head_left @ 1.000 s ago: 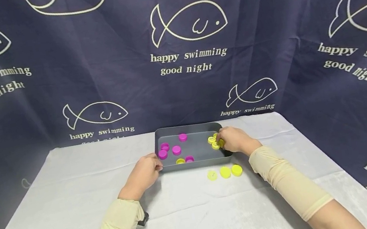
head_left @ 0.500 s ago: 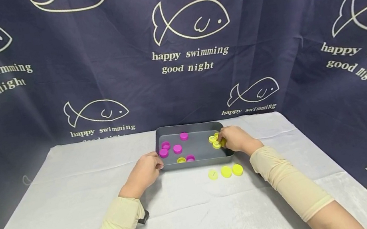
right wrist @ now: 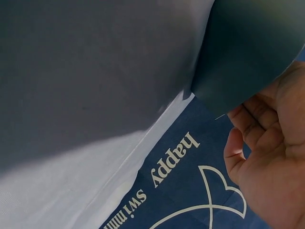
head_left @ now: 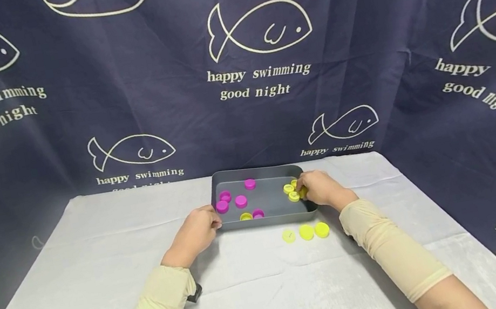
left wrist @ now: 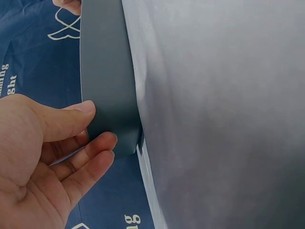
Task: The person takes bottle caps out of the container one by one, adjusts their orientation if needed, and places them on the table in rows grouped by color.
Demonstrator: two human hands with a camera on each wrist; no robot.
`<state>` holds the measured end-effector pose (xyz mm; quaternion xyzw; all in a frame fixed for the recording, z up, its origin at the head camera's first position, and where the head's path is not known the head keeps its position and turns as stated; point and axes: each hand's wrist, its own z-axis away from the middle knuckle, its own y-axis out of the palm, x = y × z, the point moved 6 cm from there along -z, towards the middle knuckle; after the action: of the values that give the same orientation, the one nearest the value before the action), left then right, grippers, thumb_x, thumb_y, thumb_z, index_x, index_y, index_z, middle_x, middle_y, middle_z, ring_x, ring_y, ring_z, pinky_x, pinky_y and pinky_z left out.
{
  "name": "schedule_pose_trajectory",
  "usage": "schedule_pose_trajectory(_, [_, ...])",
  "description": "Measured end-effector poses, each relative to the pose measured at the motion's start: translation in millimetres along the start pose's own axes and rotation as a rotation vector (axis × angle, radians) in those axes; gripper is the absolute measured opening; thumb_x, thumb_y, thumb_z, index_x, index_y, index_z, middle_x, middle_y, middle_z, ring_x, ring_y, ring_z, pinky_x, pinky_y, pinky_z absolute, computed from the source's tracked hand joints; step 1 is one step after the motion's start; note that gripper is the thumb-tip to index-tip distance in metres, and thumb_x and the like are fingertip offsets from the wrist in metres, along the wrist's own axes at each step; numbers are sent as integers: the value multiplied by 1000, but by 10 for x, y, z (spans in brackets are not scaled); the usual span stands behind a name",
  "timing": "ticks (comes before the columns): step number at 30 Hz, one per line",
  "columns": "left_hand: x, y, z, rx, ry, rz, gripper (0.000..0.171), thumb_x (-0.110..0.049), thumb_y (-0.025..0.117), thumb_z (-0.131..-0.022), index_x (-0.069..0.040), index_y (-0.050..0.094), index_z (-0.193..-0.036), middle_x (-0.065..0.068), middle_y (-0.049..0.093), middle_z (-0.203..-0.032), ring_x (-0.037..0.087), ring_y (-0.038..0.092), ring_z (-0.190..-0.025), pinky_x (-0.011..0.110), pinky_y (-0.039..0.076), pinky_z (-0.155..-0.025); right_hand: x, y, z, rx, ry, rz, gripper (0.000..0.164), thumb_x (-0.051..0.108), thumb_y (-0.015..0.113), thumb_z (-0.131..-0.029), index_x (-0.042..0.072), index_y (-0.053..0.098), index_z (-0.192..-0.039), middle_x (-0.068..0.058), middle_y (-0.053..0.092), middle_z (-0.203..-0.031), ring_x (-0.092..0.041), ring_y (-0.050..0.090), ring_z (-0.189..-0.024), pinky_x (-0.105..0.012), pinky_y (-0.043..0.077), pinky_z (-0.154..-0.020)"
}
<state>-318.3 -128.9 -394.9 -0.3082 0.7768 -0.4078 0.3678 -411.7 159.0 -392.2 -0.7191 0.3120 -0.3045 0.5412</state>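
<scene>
A dark grey rectangular tray (head_left: 271,220) lies at the back of the table. My left hand (head_left: 196,233) pinches its near-left corner; the left wrist view shows thumb and fingers on either side of the tray wall (left wrist: 109,67). Over the right end reaches my right hand (head_left: 325,189), fingertips down among several yellow bottle caps (head_left: 293,197). From the right wrist, the tray wall (right wrist: 248,52) hides those fingertips, and I cannot tell whether they grip a cap. Several magenta caps (head_left: 241,201) lie mostly to the left inside, with one yellow cap (head_left: 246,216) by the front wall.
On the white tablecloth (head_left: 261,294), in front of the tray, three yellow caps (head_left: 306,232) sit in a row, the leftmost paler. A dark blue curtain (head_left: 186,77) with fish drawings hangs close behind the tray and along both sides.
The head view has shifted slightly. Both hands keep their places at the tray, and the caps lie as before, with hardly any movement of the right fingers.
</scene>
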Motion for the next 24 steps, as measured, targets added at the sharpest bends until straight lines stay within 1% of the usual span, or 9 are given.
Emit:
schedule_pose_trajectory(5, [-4, 2, -1, 4, -6, -5, 17, 13, 65, -78, -3, 73, -76, -3, 57, -78, 11, 54, -73, 29, 55, -72, -19, 14, 10, -10, -7, -28, 19, -2, 81, -72, 5, 76, -89, -5, 71, -95, -28, 67, -92, -45, 54, -87])
schedule_pose_trajectory(10, [-6, 1, -1, 0, -6, -8, 18, 13, 65, -78, -3, 74, -78, -2, 59, -79, 12, 58, -76, 30, 56, -74, -6, -11, 49, -31, -7, -122, 16, 3, 80, -77, 4, 76, -92, -5, 71, -95, -25, 66, -91, -43, 54, -87])
schedule_pose_trajectory(13, [-4, -2, 1, -8, 1, -14, 19, 13, 65, -78, -3, 74, -78, -2, 60, -79, 12, 59, -76, 29, 57, -75, 16, -44, 102, -54, -6, -190, 17, 5, 80, -79, 3, 75, -95, -6, 71, -95, -24, 64, -89, -43, 53, -85])
schedule_pose_trajectory(20, [7, 3, -10, -8, 7, -26, 20, 15, 64, -77, -3, 72, -75, -3, 56, -76, 11, 52, -71, 28, 54, -70, 56, -135, 236, -134, 16, -302, 21, 8, 82, -79, 4, 75, -99, -5, 70, -98, -21, 62, -89, -43, 52, -85])
schedule_pose_trajectory(24, [10, 6, -7, -5, 4, -18, 18, 13, 65, -78, -3, 73, -76, -3, 57, -77, 10, 54, -72, 28, 55, -71, 96, -211, 323, -171, 11, -344, 19, 6, 81, -79, 7, 75, -97, -4, 69, -98, -21, 62, -89, -46, 54, -83])
